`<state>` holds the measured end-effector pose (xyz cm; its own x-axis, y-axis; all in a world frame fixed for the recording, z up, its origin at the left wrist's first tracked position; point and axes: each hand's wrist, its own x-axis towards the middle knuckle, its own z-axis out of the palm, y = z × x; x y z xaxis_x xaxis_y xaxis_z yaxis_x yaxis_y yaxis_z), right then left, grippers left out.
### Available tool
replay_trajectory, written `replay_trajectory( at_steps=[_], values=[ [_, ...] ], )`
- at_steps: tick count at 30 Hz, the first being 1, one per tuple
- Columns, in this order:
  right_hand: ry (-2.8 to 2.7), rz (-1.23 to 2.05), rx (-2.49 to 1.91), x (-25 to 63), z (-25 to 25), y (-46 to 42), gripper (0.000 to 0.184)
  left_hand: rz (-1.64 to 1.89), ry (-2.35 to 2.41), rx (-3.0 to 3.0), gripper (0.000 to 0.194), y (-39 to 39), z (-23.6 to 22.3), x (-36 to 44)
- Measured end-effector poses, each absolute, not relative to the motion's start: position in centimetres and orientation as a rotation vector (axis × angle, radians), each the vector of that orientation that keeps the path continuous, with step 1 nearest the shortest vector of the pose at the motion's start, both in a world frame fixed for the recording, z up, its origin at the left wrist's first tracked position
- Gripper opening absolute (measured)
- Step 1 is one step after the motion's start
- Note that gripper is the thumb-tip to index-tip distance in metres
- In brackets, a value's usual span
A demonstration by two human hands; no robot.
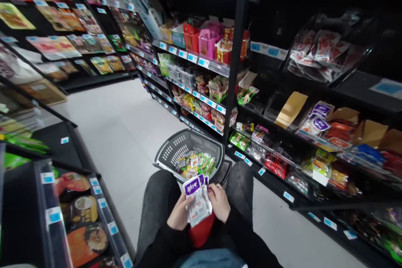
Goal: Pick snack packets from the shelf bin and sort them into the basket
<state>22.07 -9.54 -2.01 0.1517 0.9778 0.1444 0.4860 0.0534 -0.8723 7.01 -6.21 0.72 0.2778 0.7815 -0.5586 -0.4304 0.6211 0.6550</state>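
Head view: a gray basket (179, 146) holds colourful packets (198, 162); left hand (179, 212) and right hand (220, 203), grip closed, hold white-and-purple pouches (198, 205).

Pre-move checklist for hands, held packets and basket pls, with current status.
1. Left hand gripping flat white-and-purple plastic packets: ok.
2. Right hand with its fingers on the packets' right edge: ok.
3. Exact count of held packets confirmed: cannot tell, they overlap.
4. Dark grey plastic basket with slotted walls upright, top open: ok.
5. Small green, yellow and white packets lying inside the basket: ok.
6. Held packets clear of the basket's near rim: cannot tell, they overlap in this view.
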Motion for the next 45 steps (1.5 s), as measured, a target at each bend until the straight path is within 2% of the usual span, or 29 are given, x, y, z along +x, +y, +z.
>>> replay_trajectory(
  at_steps=[4,7,9,11,14,17,21,23,25,27,28,31,34,38,45],
  values=[
    [-1.642,0.513,-1.761,24.5,-0.2,-9.9,0.028,0.899,1.017,0.478,0.056,-5.7,5.7,7.7],
    [-1.681,0.291,-2.141,27.0,-2.3,-10.2,0.027,1.039,1.034,0.498,0.060,-4.3,10.0,8.9],
    [-1.762,0.143,-2.277,28.5,-4.8,-10.5,0.038,1.136,1.012,0.516,0.063,-3.5,12.9,9.5],
    [-1.868,0.085,-2.261,29.5,-7.0,-10.6,0.044,1.205,0.979,0.534,0.065,-3.3,15.3,9.8],
    [-1.998,0.036,-2.159,29.7,-8.6,-10.7,0.043,1.280,0.946,0.549,0.065,-4.3,17.6,9.7],
    [-2.111,0.027,-2.078,28.8,-8.2,-11.0,0.043,1.347,0.920,0.544,0.054,-6.3,18.6,8.7],
    [-2.153,0.127,-2.001,27.7,-6.9,-11.4,0.042,1.401,0.886,0.557,0.050,-8.8,19.6,6.2],
    [-2.020,0.304,-2.022,27.2,-5.6,-11.1,0.038,1.414,0.897,0.601,0.048,-9.5,20.4,4.8],
    [-1.818,0.628,-1.949,26.6,-2.8,-10.4,0.032,1.410,0.902,0.664,0.049,-9.7,21.4,3.5],
    [-1.606,1.004,-1.648,25.7,1.7,-9.8,0.037,1.395,0.899,0.722,0.051,-9.6,22.3,2.8],
    [-1.501,1.086,-1.484,25.2,4.4,-9.6,0.041,1.389,0.898,0.749,0.051,-9.5,22.6,2.6],
    [-1.387,0.988,-1.195,23.3,12.7,-9.5,0.036,1.372,0.904,0.802,0.051,-9.1,22.9,3.0],
    [-1.425,0.833,-1.092,21.7,18.3,-9.9,0.035,1.354,0.908,0.813,0.052,-9.3,22.5,4.3],
    [-1.562,0.766,-1.173,21.0,20.3,-10.8,0.034,1.335,0.935,0.818,0.054,-9.8,21.6,6.0],
    [-1.416,0.946,-1.175,22.2,18.5,-10.4,0.028,1.300,0.915,0.814,0.054,-9.0,20.7,7.8]
  ],
)
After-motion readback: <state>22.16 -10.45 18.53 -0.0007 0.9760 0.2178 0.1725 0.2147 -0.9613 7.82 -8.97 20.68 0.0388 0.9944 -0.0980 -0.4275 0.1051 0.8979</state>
